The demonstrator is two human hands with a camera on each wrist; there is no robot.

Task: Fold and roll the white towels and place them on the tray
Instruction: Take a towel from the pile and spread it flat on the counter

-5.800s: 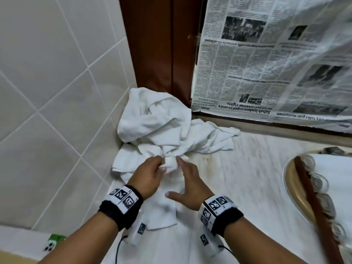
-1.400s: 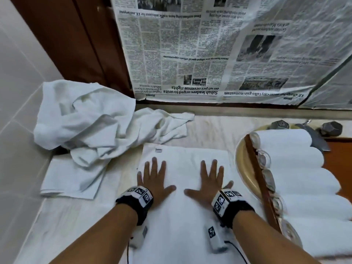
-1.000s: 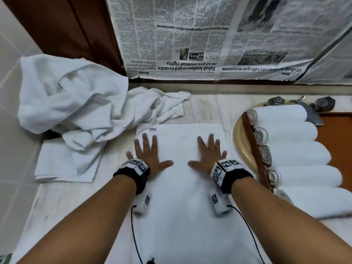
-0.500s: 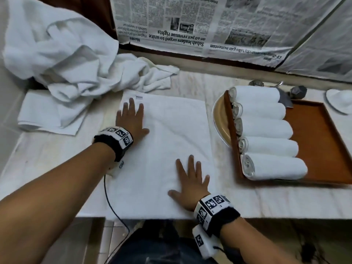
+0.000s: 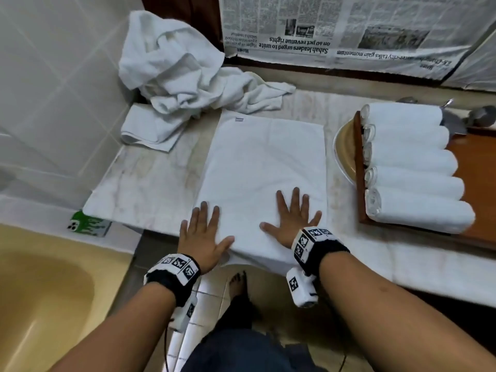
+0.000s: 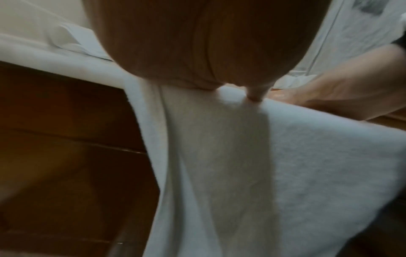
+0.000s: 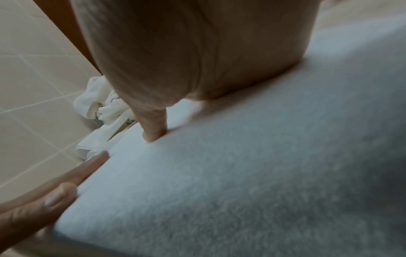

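Observation:
A white towel (image 5: 264, 167) lies spread flat on the marble counter (image 5: 150, 183), its near end draped over the front edge. My left hand (image 5: 202, 232) presses flat on its near left corner, fingers straight. Palm down, my right hand (image 5: 292, 213) rests on the near right part of the towel (image 7: 252, 173), fingers spread. In the left wrist view the towel (image 6: 219, 165) hangs down past the counter edge. Several rolled white towels (image 5: 410, 167) lie side by side on the brown wooden tray (image 5: 475, 189) at the right.
A heap of crumpled white towels (image 5: 182, 71) sits at the back left corner against the tiled wall (image 5: 53, 89). Newspaper (image 5: 349, 28) covers the back wall. A phone in a green case (image 5: 88, 225) lies on a ledge beside a yellow basin (image 5: 40, 291).
Both hands slid from the far part of the spread towel toward its near end. The left hand came back last, from the far left corner to the near left corner.

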